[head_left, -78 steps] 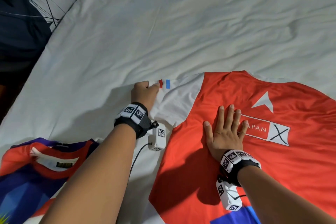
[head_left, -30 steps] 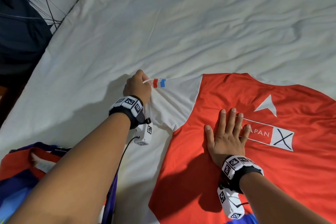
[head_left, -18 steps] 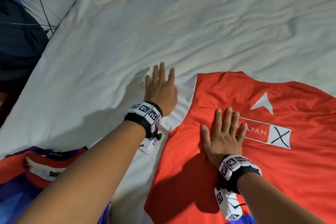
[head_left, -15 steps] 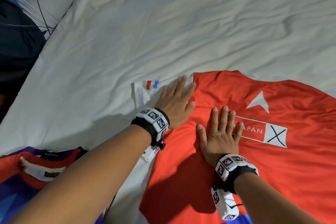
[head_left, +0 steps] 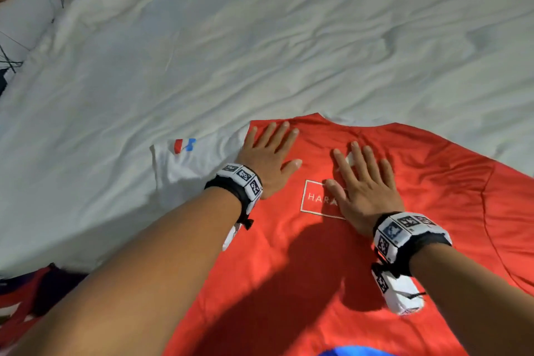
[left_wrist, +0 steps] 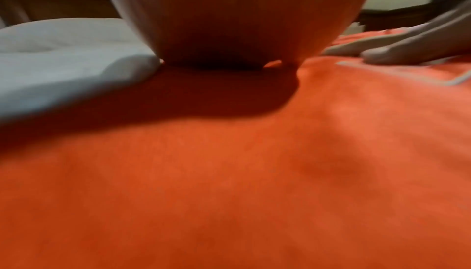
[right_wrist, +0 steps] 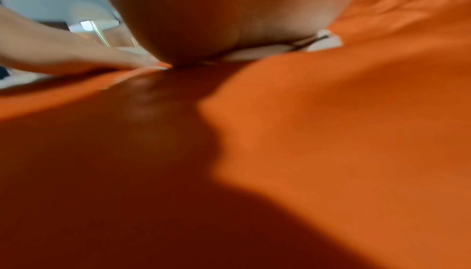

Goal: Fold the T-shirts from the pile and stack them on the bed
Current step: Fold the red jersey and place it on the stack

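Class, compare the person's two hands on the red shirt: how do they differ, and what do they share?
The left hand lies beside the white sleeve; the right hand lies mid-shirt. The left hand touches plain red cloth; the right hand covers the printed logo. Both press flat on the red T-shirt.

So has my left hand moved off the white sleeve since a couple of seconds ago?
Yes. The left hand has let go of the white sleeve cuff and slid right onto the red shirt, lying flat beside the right hand.
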Demonstrator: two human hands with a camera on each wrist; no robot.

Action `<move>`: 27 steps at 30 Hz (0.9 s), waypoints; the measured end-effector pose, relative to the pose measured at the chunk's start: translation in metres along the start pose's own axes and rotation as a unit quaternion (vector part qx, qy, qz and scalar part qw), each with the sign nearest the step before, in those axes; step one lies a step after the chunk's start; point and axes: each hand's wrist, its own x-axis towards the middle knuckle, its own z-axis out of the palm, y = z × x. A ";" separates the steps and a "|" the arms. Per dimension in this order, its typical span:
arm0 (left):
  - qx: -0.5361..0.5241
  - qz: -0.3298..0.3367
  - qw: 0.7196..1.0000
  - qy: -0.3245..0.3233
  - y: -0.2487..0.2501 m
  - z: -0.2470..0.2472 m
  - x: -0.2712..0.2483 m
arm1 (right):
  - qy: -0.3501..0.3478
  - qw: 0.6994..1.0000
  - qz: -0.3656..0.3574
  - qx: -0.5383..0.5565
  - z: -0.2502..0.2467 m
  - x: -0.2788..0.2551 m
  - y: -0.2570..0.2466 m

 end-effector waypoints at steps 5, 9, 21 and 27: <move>0.018 -0.124 0.991 0.040 -0.013 -0.006 0.015 | -0.014 0.988 0.149 0.032 -0.013 0.003 0.057; -0.002 -0.052 0.995 0.083 0.043 -0.018 0.012 | 0.043 0.995 0.088 0.019 -0.014 -0.001 0.033; -0.039 -0.103 0.988 0.109 0.093 0.003 -0.005 | 0.045 0.989 0.144 0.002 -0.011 -0.024 0.073; -0.077 -0.075 0.990 0.091 0.144 0.033 -0.024 | -0.020 0.997 0.076 -0.005 0.003 -0.057 0.091</move>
